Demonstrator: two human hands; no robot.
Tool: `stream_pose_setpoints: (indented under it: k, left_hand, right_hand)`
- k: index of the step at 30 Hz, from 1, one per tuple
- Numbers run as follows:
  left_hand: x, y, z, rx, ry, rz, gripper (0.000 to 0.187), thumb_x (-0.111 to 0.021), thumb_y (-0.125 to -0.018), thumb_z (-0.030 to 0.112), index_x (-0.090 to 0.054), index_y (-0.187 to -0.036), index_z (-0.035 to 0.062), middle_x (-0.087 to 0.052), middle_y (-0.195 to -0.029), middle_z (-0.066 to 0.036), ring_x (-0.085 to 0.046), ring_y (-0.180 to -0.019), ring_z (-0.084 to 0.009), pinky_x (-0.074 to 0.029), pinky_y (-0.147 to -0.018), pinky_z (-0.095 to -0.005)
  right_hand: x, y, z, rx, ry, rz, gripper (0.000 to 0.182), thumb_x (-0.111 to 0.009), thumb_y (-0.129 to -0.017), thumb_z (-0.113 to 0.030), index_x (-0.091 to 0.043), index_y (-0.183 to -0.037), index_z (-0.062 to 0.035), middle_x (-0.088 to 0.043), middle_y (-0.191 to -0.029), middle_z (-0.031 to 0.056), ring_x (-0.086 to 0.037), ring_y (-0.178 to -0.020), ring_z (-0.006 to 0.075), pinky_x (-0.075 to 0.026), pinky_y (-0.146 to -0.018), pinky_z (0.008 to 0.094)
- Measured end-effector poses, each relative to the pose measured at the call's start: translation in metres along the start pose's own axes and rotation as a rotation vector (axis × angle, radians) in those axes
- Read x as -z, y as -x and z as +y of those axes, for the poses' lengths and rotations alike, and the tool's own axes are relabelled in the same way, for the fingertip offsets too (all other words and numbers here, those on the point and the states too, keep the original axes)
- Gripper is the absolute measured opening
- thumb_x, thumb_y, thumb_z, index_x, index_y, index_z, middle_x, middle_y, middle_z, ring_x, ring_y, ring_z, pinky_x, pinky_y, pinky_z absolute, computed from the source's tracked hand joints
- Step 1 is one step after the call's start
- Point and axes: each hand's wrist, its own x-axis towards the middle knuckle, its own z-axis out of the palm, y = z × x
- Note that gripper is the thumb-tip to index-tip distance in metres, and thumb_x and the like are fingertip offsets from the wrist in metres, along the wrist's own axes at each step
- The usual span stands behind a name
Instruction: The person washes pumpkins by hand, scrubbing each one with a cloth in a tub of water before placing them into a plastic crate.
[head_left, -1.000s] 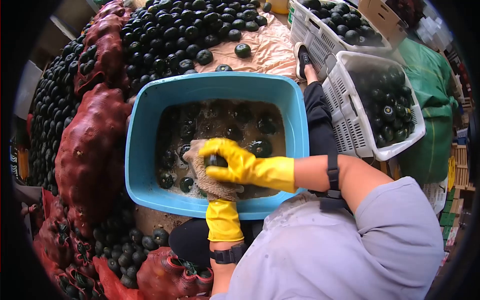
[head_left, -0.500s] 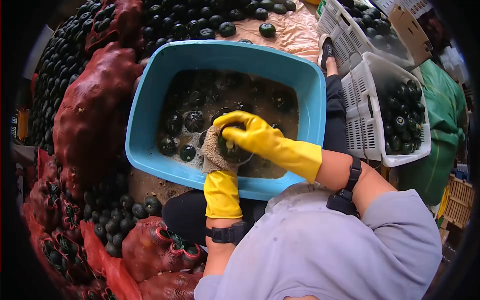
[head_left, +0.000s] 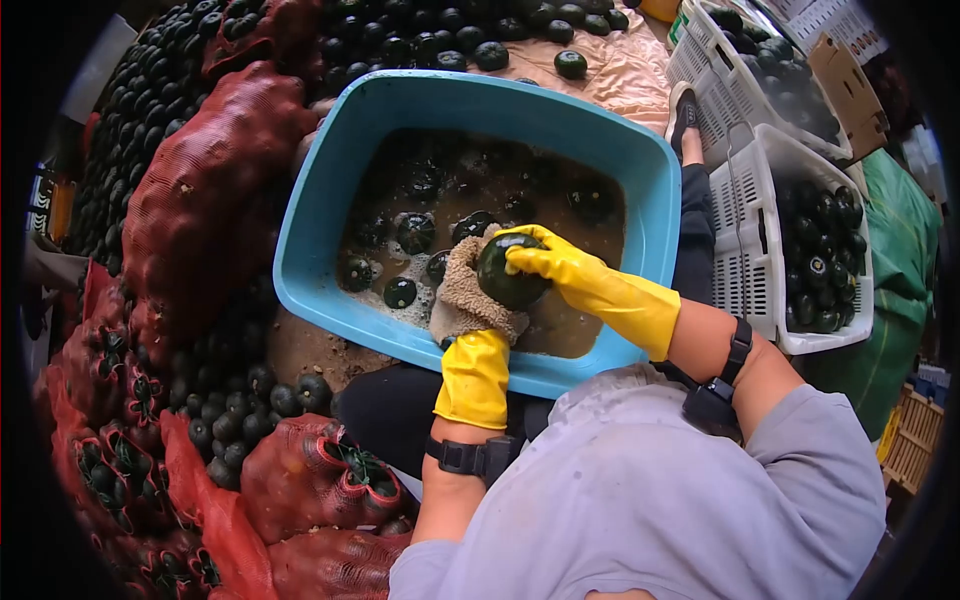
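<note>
A dark green, round squash [head_left: 508,274] is held above the murky water of a blue tub [head_left: 655,200]. My right hand [head_left: 550,262], in a yellow rubber glove, grips it from the right with the fingers curled over its top. My left hand [head_left: 476,352], also in a yellow glove, holds a tan, fluffy cloth [head_left: 468,295] against the squash's left side and underside. The cloth hides most of the left fingers. Several more squashes float in the tub, one of them [head_left: 400,292] left of the cloth.
Red mesh sacks [head_left: 215,190] and loose squashes [head_left: 284,400] lie on the left. White plastic crates [head_left: 742,235] with squashes stand on the right, beside a green sack [head_left: 895,210]. More squashes [head_left: 490,56] rest on a sheet behind the tub.
The squash has been turned between my hands; its pale stem spot faced up before and now its dark side shows. My right hand has shifted its hold. The whole view has moved slightly.
</note>
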Motion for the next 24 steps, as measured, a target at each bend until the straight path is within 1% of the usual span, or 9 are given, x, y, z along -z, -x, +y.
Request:
stream_pose_setpoints:
  k: [2,4,9,11,14,16,18,21,24]
  left_hand:
    - [-0.002,0.012,0.007,-0.023,-0.33,0.06,0.103,-0.1,-0.057,0.024,-0.048,-0.144,0.0061,-0.062,-0.142,-0.011,-0.062,-0.13,-0.0269,-0.048,-0.114,-0.034]
    - [-0.008,0.011,-0.005,-0.15,-0.53,0.197,0.104,-0.099,-0.051,0.029,-0.053,-0.142,0.006,-0.063,-0.139,-0.013,-0.061,-0.13,-0.0306,-0.049,-0.113,-0.0368]
    - [0.013,-0.003,0.027,-0.716,-0.447,0.051,0.096,-0.099,-0.046,0.037,-0.064,-0.129,0.0037,-0.068,-0.129,-0.017,-0.067,-0.116,-0.0331,-0.055,-0.101,-0.0402]
    - [0.014,-0.006,-0.003,-0.448,-0.044,-0.041,0.11,-0.105,-0.042,0.031,-0.057,-0.136,0.0013,-0.067,-0.132,-0.016,-0.068,-0.117,-0.0343,-0.053,-0.106,-0.038]
    - [0.012,0.004,-0.008,-0.434,-0.404,0.156,0.106,-0.102,-0.05,0.024,-0.052,-0.141,0.004,-0.065,-0.131,-0.014,-0.065,-0.121,-0.0308,-0.051,-0.109,-0.0395]
    - [-0.009,0.005,-0.006,-0.286,-0.302,0.319,0.095,-0.097,-0.054,0.025,-0.056,-0.138,0.0068,-0.063,-0.132,-0.013,-0.062,-0.125,-0.0325,-0.05,-0.108,-0.0386]
    - [0.0,-0.007,-0.013,-0.523,-0.603,0.342,0.083,-0.096,-0.051,0.024,-0.064,-0.127,0.0081,-0.067,-0.127,-0.013,-0.063,-0.12,-0.0339,-0.051,-0.104,-0.039]
    - [0.023,-0.004,0.025,-0.57,-0.51,0.092,0.078,-0.098,-0.05,0.026,-0.07,-0.12,0.0072,-0.074,-0.113,-0.012,-0.069,-0.113,-0.0311,-0.053,-0.103,-0.0375]
    - [0.029,0.002,0.026,-0.559,-0.277,0.012,0.086,-0.098,-0.056,0.027,-0.063,-0.131,0.0046,-0.071,-0.121,-0.012,-0.068,-0.119,-0.0286,-0.052,-0.107,-0.0372]
  right_hand:
    - [-0.012,0.007,0.012,-0.128,-0.504,0.13,0.049,-0.073,-0.1,-0.031,-0.057,-0.142,-0.0113,-0.066,-0.123,0.0044,-0.063,-0.115,0.0161,-0.048,-0.107,0.0333]
    - [-0.026,0.009,0.012,0.02,-0.253,0.263,0.054,-0.076,-0.099,-0.031,-0.054,-0.145,-0.0135,-0.063,-0.126,0.0036,-0.061,-0.118,0.0167,-0.05,-0.107,0.0357]
    - [-0.027,0.026,-0.036,0.237,1.165,0.055,0.067,-0.085,-0.084,-0.019,-0.054,-0.144,-0.0117,-0.062,-0.132,0.0115,-0.062,-0.122,0.0217,-0.05,-0.107,0.0373]
    - [-0.024,0.021,-0.034,0.165,0.689,-0.03,0.068,-0.085,-0.086,-0.024,-0.053,-0.145,-0.0131,-0.061,-0.133,0.0106,-0.062,-0.123,0.0219,-0.05,-0.108,0.0383]
    - [-0.049,0.015,-0.01,-0.009,-0.205,0.178,0.075,-0.086,-0.089,-0.04,-0.049,-0.147,-0.0107,-0.059,-0.136,0.0103,-0.059,-0.125,0.0217,-0.051,-0.108,0.0398]
    - [-0.029,-0.013,0.033,0.316,0.045,0.238,0.076,-0.088,-0.087,-0.035,-0.049,-0.148,-0.012,-0.058,-0.137,0.0101,-0.058,-0.127,0.0224,-0.051,-0.108,0.0406]
    - [-0.009,-0.006,0.015,0.614,1.11,0.349,0.075,-0.09,-0.079,-0.018,-0.054,-0.145,-0.0118,-0.057,-0.141,0.0195,-0.059,-0.128,0.0373,-0.047,-0.112,0.0426]
    - [-0.022,0.018,-0.012,0.311,0.884,-0.001,0.073,-0.086,-0.078,-0.014,-0.057,-0.145,-0.0161,-0.053,-0.145,0.0229,-0.055,-0.134,0.0395,-0.044,-0.114,0.0424]
    - [-0.024,0.015,-0.012,0.381,0.409,-0.093,0.066,-0.081,-0.089,-0.018,-0.052,-0.147,-0.0093,-0.057,-0.14,0.0124,-0.057,-0.126,0.0229,-0.044,-0.113,0.0384]
